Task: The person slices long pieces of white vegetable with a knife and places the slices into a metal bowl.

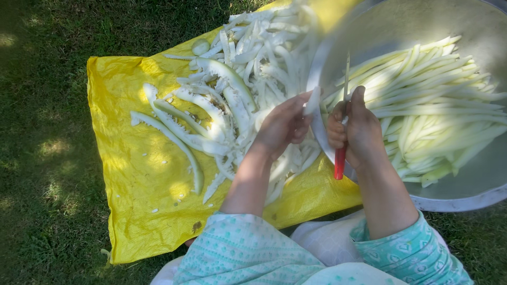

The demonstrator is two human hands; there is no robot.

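Note:
My right hand (356, 129) grips a knife with a red handle (339, 162), blade pointing up over the rim of a large metal bowl (465, 190). My left hand (282, 125) pinches a pale white strip of vegetable (312, 101) right next to the blade. The bowl holds several long pale green-white cut strips (428, 100). Both hands meet at the bowl's left rim.
A yellow plastic sheet (132, 200) lies on grass (42, 158), carrying a heap of white peelings and curved scraps (232, 100). My knees in light teal and white cloth (317, 253) are at the bottom edge.

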